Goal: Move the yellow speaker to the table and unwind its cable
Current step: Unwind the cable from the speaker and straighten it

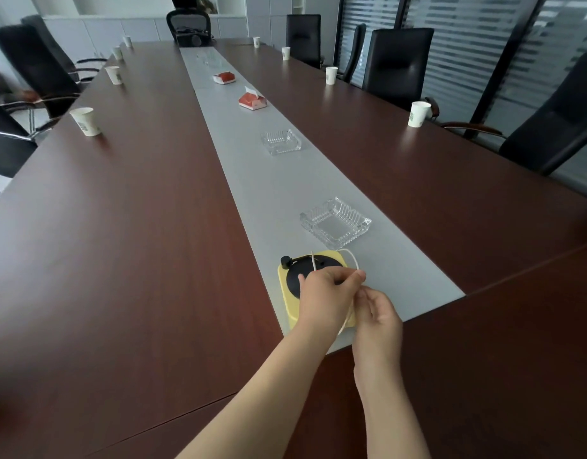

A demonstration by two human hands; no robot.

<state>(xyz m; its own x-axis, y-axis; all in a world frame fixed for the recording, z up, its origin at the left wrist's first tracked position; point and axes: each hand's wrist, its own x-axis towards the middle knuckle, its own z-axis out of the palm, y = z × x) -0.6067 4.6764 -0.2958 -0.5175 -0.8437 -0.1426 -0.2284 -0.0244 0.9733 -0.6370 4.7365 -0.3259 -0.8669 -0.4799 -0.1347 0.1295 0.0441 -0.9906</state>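
Observation:
The yellow speaker [289, 294], shaped like a small record player with a black disc on top, lies on the grey strip of the table [119, 260] near its front end. A white cable [351, 256] is looped around the speaker's body and over its top. My left hand [325, 298] rests over the speaker and pinches the cable between thumb and fingers. My right hand [378, 321] sits just to the right, its fingers closed on the same cable where it runs down the speaker's near side. Both hands hide much of the speaker.
A glass ashtray [335, 222] stands just beyond the speaker, another ashtray [281, 141] farther back. Two red tissue boxes [252, 100] lie along the grey strip. Paper cups [86, 121] line both long edges, and black chairs [557, 127] ring the table.

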